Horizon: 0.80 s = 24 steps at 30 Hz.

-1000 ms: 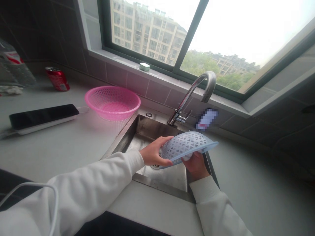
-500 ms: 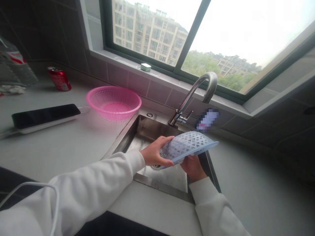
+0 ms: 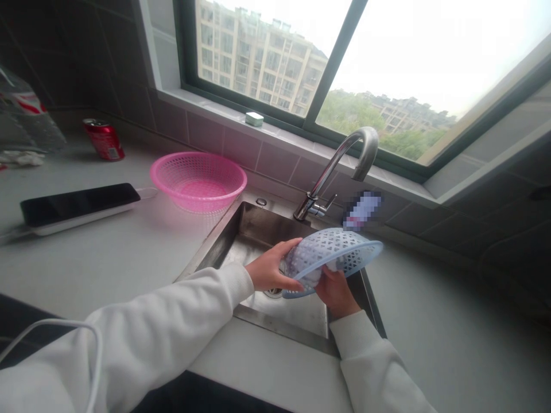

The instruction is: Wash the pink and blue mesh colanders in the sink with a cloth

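Observation:
Over the sink [image 3: 279,321], a light blue plastic strainer basket [image 3: 322,246] with small cut-out holes is tilted on its side, its opening facing down and toward me. My left hand [image 3: 271,267] grips its left side, thumb at the rim and fingers on the outer wall. Inside the opening, my right hand [image 3: 338,293] presses what looks like a white cloth [image 3: 337,264] against the inner wall; its fingers are partly hidden by the rim and basket.
A curved chrome faucet [image 3: 333,160] rises behind the sink. Left of the sink stands a pink colander [image 3: 198,195], with a black-topped device [image 3: 81,203], a red can [image 3: 104,139] and a clear plastic bottle [image 3: 32,117] farther left. A small box [image 3: 254,119] sits on the windowsill.
The blue strainer basket has turned so its opening faces me more, showing more of its inside and of the white cloth. Both hands stay in nearly the same place.

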### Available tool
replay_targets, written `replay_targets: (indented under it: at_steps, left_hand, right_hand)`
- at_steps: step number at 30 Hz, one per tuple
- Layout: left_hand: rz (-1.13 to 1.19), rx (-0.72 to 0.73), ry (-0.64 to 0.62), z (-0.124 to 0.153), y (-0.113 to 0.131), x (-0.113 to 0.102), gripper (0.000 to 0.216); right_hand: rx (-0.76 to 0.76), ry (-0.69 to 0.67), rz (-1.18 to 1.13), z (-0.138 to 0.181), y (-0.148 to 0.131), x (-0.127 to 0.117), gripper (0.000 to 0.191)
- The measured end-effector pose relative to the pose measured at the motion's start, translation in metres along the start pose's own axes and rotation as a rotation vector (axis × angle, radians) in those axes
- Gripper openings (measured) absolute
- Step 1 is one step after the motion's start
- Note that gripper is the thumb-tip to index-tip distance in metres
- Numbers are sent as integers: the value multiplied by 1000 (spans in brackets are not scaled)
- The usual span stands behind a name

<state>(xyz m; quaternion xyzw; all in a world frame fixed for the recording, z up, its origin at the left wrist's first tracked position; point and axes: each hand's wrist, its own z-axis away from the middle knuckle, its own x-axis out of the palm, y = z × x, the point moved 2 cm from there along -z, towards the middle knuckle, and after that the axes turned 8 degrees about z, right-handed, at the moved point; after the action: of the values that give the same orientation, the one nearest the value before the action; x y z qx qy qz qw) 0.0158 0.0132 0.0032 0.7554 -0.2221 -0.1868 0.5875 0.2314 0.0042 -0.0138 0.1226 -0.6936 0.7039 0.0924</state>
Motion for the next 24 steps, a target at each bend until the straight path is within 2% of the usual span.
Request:
replay_targets:
  at_steps: [3, 8, 15, 21, 24]
  left_hand:
    - [-10, 5, 16, -1, 3, -2, 121]
    - [-23, 10, 5, 0, 7, -1, 121]
    - [-52, 51, 21, 0, 6, -4, 122]
    - [-41, 56, 2, 0, 5, -4, 126]
    - [10, 34, -17, 1, 2, -2, 120]
  right_hand:
    - [-26, -9, 29, 0, 0, 3, 44]
    - [-41, 46, -50, -4, -7, -8, 52]
    - [-25, -73, 66, 3, -3, 16, 51]
    - [-29, 25, -62, -3, -9, -10, 47]
    - [-10, 18, -69, -2, -9, -11, 49]
